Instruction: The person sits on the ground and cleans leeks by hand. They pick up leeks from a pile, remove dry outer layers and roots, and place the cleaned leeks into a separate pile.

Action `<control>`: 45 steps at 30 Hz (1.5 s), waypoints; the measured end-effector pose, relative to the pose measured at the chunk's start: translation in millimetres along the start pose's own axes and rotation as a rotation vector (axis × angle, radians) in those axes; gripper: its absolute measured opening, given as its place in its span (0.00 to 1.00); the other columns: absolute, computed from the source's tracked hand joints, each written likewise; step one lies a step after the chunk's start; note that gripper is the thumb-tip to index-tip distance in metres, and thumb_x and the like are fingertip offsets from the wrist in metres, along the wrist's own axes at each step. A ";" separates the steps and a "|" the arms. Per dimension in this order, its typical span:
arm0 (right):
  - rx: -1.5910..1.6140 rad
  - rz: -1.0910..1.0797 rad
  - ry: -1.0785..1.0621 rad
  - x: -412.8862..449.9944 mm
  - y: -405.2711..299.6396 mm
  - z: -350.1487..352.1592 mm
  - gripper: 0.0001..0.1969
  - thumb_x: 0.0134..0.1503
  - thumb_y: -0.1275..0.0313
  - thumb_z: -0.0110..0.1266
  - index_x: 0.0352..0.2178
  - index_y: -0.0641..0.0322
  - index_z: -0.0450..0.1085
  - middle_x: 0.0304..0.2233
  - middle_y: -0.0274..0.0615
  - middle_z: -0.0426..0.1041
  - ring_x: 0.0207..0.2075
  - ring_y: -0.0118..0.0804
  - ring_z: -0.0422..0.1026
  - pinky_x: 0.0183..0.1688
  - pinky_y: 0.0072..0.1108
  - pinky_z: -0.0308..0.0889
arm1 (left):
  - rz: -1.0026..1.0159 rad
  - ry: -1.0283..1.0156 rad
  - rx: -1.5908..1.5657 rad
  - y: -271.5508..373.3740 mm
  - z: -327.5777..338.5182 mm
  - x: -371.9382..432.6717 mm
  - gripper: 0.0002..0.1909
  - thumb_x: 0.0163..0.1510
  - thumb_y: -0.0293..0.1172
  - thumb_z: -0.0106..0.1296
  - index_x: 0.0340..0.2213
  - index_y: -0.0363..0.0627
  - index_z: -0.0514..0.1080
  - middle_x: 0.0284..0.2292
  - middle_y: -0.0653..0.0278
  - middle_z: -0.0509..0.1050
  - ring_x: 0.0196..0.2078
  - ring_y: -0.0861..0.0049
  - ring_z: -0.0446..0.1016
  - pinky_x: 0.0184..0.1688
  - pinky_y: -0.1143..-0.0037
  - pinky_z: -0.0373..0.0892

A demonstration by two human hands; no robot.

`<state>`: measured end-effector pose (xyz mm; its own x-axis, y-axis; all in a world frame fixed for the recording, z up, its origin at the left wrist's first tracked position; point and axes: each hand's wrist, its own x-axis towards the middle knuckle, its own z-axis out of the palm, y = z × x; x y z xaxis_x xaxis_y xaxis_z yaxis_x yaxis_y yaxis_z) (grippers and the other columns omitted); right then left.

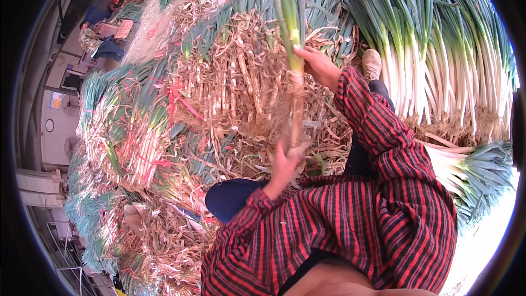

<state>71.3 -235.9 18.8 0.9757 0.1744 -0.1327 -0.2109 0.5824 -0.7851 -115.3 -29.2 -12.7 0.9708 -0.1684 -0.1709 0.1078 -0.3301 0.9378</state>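
One long leek or large green onion (pixel 296 90) points away from me, its green leaves at the top of the view and its brown, dry-skinned lower stalk nearer me. My right hand (pixel 320 65) grips it where the green meets the pale stalk, thumb across the front. Blurred by motion, my left hand (pixel 284 162) is at the root end; whether its fingers are closed on the roots or on loose skin cannot be told. A blurred brown patch lies along the stalk's left side. Beneath are unpeeled leeks (pixel 242 74) with dry, papery skins.
Clean white-stalked leeks (pixel 427 65) lie in a thick row at right, with more (pixel 472 168) below them. Dry leaf litter (pixel 164 242) and bundles with red ties (pixel 152 148) cover the left. My shoe (pixel 371 63) is beside the clean row. A seated person (pixel 96 43) is far left.
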 end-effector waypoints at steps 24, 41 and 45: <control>-0.171 -0.316 0.196 -6.8 -21.9 2.7 0.28 0.45 0.62 0.60 0.44 0.65 0.57 0.26 0.34 0.64 0.23 0.23 0.66 0.27 0.17 0.65 | 0.101 -0.144 -0.040 39.1 0.2 137.3 0.16 0.56 0.34 0.44 0.42 0.36 0.66 0.40 0.59 0.71 0.43 0.73 0.69 0.42 0.74 0.67; 0.250 -0.410 0.208 -2.6 -52.0 -37.6 0.15 0.55 0.63 0.42 0.34 0.65 0.69 0.34 0.41 0.74 0.35 0.34 0.71 0.41 0.25 0.64 | 0.141 -0.475 0.698 -47.5 2.3 73.1 0.16 0.55 0.34 0.39 0.40 0.33 0.65 0.30 0.48 0.72 0.32 0.61 0.72 0.36 0.66 0.67; 0.252 -0.350 0.271 -0.5 -55.3 -50.3 0.15 0.54 0.64 0.46 0.35 0.68 0.66 0.24 0.39 0.69 0.26 0.30 0.67 0.29 0.20 0.63 | -0.173 -0.820 1.331 -79.3 -28.6 31.2 0.17 0.53 0.32 0.44 0.41 0.34 0.65 0.38 0.43 0.71 0.41 0.59 0.72 0.44 0.66 0.68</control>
<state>85.4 -308.1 31.9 0.9638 -0.2584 -0.0663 0.1562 0.7482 -0.6448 -87.4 18.2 -83.8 0.5436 -0.3356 -0.7693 -0.4867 -0.8728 0.0368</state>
